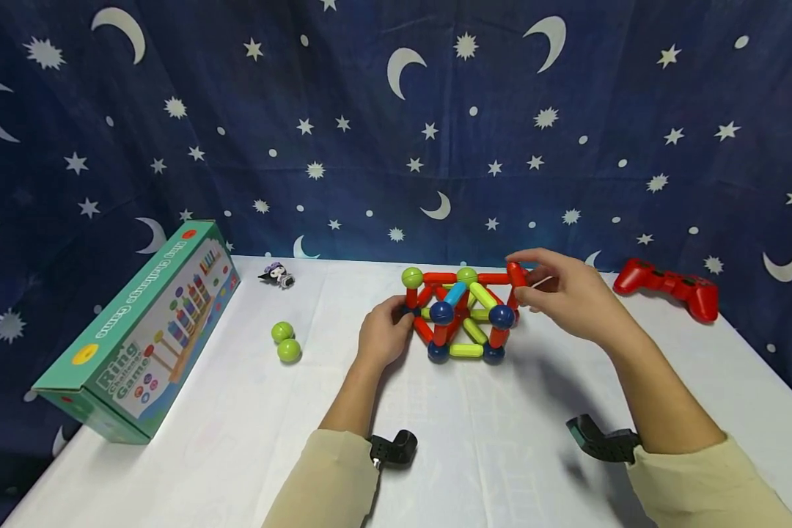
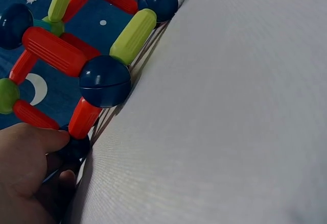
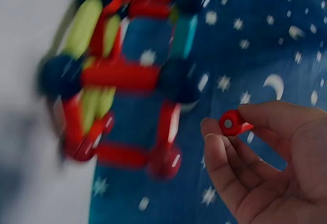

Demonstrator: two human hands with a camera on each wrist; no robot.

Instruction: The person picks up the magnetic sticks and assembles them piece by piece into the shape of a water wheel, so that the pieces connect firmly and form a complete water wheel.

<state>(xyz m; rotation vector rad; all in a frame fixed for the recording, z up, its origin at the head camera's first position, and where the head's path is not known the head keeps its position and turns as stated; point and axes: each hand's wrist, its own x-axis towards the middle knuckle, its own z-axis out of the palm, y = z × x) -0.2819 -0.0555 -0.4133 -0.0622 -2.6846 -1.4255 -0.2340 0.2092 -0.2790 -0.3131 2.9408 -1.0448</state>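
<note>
Ball-and-rod frame (image 1: 477, 331) seems steadied by the left hand (image 1: 383, 334), fingers gripping a blue ball (image 2: 76, 147); right hand (image 1: 565, 295) fingers pinch a red rod (image 3: 234, 122).

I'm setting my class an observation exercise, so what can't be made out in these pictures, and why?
- Left wrist view: the full toy structure, cut off by the top and left edges.
- Left wrist view: the rest of the left hand, cut off by the left and bottom edges.
- Right wrist view: the structure's crisp outlines, blurred.
- Right wrist view: the red rod's full length, seen nearly end-on.
- Head view: the small figure's fine details, too small.
</note>
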